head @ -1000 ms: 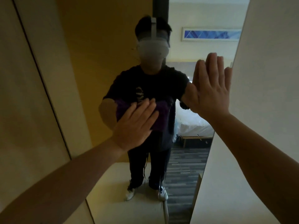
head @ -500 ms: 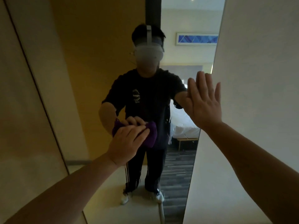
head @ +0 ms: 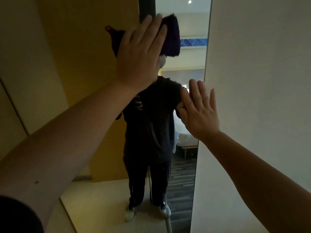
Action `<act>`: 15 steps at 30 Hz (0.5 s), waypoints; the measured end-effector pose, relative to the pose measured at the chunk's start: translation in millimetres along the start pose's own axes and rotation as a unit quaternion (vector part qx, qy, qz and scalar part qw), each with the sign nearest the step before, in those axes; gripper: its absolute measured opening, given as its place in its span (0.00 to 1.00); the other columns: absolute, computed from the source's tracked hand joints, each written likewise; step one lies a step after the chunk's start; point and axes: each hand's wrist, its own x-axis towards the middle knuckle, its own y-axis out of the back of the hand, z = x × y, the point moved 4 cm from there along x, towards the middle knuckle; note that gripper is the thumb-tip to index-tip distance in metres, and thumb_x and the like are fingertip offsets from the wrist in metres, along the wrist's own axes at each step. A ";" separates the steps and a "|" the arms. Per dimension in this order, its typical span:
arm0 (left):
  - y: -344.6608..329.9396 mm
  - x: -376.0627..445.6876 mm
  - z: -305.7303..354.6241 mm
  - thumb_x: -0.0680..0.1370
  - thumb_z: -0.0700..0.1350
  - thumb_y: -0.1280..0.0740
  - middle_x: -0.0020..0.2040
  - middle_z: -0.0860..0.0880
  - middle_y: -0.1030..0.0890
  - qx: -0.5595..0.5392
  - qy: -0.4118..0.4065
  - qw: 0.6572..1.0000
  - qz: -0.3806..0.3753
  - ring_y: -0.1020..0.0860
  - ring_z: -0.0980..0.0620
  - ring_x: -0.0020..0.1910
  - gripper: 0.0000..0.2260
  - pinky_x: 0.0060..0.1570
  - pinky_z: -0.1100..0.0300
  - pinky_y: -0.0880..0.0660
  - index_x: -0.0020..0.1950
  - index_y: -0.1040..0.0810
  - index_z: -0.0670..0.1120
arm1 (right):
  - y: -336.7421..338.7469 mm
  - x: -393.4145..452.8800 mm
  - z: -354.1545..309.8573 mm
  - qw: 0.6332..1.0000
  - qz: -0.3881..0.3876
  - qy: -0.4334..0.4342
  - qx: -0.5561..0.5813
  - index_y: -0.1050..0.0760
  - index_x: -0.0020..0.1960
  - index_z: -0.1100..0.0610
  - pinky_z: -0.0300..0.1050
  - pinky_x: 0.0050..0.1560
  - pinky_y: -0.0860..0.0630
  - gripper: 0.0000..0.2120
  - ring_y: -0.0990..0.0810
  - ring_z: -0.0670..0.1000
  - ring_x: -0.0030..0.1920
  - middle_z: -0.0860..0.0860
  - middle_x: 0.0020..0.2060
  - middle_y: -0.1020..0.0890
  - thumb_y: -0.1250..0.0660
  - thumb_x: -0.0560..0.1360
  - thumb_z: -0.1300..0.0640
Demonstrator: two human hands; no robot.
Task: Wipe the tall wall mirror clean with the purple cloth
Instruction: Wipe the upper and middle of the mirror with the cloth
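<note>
1. The left hand is flat and open, with its fingers spread. It presses the purple cloth against the tall wall mirror, high up on the glass.
2. The cloth is bunched up and sticks out on both sides of the hand.
3. The right hand is open too and holds nothing. Its palm lies flat at the right edge of the mirror, next to the white wall.
4. The mirror shows a person in dark clothes and white shoes.
5. The shirt has a small pale print, too blurry to read.
6. The mirror also shows a bed, a dark striped floor and a blue picture.
</note>
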 end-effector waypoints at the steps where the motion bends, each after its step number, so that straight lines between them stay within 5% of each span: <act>1: -1.8 -15.7 5.3 0.83 0.52 0.43 0.79 0.43 0.37 0.000 -0.008 1.000 -0.001 0.39 0.42 0.77 0.24 0.73 0.45 0.42 0.78 0.37 0.43 | 0.2 -0.2 -0.3 1.000 0.013 0.001 0.006 0.46 0.80 0.56 0.67 0.76 0.52 0.27 0.58 0.58 0.79 0.59 0.79 0.49 0.49 0.84 0.46; 9: -41.0 -212.6 83.2 0.82 0.44 0.41 0.77 0.42 0.34 -0.046 -0.093 0.994 -0.037 0.36 0.41 0.76 0.22 0.71 0.43 0.37 0.76 0.34 0.43 | 2.9 -2.5 1.5 0.997 0.058 0.006 0.052 0.41 0.78 0.58 0.67 0.76 0.51 0.27 0.54 0.58 0.79 0.60 0.78 0.44 0.37 0.82 0.54; 15: -57.2 -316.4 118.3 0.86 0.45 0.48 0.76 0.47 0.31 -0.048 -0.129 0.986 -0.090 0.35 0.46 0.75 0.19 0.69 0.47 0.36 0.76 0.32 0.47 | 11.6 -1.6 1.9 0.997 0.021 0.009 0.074 0.42 0.79 0.58 0.65 0.77 0.53 0.25 0.54 0.58 0.80 0.57 0.79 0.47 0.43 0.84 0.54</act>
